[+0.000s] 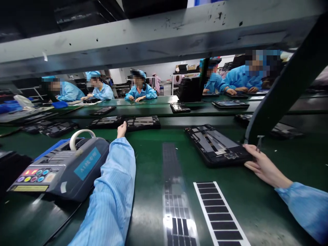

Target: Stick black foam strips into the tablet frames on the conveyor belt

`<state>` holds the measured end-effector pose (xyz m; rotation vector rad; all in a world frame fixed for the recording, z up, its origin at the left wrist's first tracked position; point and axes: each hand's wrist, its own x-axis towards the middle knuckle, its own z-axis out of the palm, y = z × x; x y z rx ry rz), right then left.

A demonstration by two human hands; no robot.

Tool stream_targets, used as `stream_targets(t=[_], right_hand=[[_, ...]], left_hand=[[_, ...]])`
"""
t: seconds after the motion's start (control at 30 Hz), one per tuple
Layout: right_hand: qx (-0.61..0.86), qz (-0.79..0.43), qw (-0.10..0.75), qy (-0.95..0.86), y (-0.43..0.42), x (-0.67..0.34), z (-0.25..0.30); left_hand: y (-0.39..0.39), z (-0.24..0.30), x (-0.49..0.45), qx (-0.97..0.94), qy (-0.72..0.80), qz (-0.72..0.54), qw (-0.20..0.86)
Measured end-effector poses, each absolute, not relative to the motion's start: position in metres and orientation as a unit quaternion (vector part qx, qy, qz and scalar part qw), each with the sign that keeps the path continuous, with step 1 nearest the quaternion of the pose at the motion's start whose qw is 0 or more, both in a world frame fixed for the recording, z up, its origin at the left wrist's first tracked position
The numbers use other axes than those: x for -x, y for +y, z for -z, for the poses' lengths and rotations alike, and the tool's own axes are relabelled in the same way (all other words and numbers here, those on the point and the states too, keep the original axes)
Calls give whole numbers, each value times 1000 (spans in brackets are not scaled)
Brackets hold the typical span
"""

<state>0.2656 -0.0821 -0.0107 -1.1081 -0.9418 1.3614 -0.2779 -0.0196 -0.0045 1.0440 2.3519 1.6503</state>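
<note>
My left hand (pixel 122 130) reaches to the back of the green bench, its fingers closed at the left end of an opened tablet (pixel 143 122) with bare internals. Another opened tablet (pixel 105 121) lies just left of that hand. At the right, my right hand (pixel 260 163) pinches the near right corner of a larger opened tablet (pixel 215 145), thumb on top and fingers at its edge. A small metal tool tip, perhaps tweezers (pixel 259 141), sticks up from the right hand. Between my arms lie a clear sheet of stickers (pixel 176 198) and a white strip with black pads (pixel 217 212).
A grey tape dispenser (pixel 74 167) with lit buttons and a white tape roll (pixel 80 138) stands left. A dark slanted post (pixel 287 85) rises beside my right hand. Overhead runs a grey beam (pixel 153 37). Several co-workers in blue sit across the line (pixel 164 102).
</note>
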Motion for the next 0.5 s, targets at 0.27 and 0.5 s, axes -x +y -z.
stream_targets(t=[0.27, 0.5], right_hand=[[483, -560, 555, -380, -121, -278, 7], [566, -536, 528, -336, -200, -335, 8]], left_hand=[[-17, -51, 195, -527, 734, -429, 19], [-108, -79, 15, -881, 412, -181, 148]])
